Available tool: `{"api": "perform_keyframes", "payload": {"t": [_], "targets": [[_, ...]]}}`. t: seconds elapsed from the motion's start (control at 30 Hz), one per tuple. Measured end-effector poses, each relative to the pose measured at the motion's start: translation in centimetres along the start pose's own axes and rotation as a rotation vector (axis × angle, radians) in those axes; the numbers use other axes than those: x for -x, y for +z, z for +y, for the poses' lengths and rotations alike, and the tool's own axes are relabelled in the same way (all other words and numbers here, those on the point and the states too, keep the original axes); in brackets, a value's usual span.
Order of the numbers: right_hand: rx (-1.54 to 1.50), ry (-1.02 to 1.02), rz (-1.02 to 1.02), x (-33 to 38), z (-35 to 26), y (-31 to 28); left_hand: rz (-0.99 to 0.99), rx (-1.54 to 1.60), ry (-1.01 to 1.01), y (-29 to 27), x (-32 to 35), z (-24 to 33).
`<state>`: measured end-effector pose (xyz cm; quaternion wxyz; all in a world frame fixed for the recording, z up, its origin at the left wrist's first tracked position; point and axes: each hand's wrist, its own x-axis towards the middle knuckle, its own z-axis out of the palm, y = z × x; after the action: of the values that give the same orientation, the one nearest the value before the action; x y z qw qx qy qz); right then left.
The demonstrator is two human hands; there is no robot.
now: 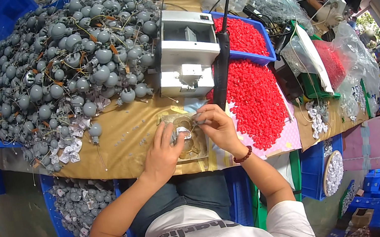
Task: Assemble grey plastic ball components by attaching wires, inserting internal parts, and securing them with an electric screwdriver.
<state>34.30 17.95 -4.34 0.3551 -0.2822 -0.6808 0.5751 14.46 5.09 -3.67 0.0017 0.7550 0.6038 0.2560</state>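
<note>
A flat, beige work fixture (199,150) lies at the table's front edge between my hands. In it sits a small part with a white piece (183,130). My left hand (161,152) rests at the fixture's left side, fingers stretched and apart, the thumb beside the white piece. Over the fixture's right side, my right hand (218,126) is closed in a pinch. A bit of grey shows at its fingertips, too small to name. Just behind the fixture stands a white bench machine (189,51).
Grey round bulb-like parts with wires (82,46) are heaped at the left. Small red pieces (258,102) lie piled at the right, with more in a blue tray (268,57). A black rod-like tool (223,70) hangs beside the machine. A blue bin (55,211) stands below.
</note>
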Motion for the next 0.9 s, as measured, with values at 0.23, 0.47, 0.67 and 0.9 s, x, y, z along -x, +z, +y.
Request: {"api": "perform_keyframes", "payload": {"t": [0.23, 0.47, 0.67, 0.9], "targets": [[-0.396, 0.442, -0.195, -2.0, -2.5, 0.0, 0.004, -0.016, 0.012, -0.1, -0.2, -0.2], [0.361, 0.265, -0.303, -3.7, -4.7, 0.8, 0.004, 0.008, 0.054, -0.1, -0.6, -0.8], [0.567, 0.102, -0.290, -3.8, -3.8, 0.9, -0.038, 0.146, -0.008, -0.4, -0.9, -1.0], [0.570, 0.083, -0.236, -3.5, -4.7, 1.1, 0.018, 0.116, -0.126, -0.4, -4.0, -0.3]]}}
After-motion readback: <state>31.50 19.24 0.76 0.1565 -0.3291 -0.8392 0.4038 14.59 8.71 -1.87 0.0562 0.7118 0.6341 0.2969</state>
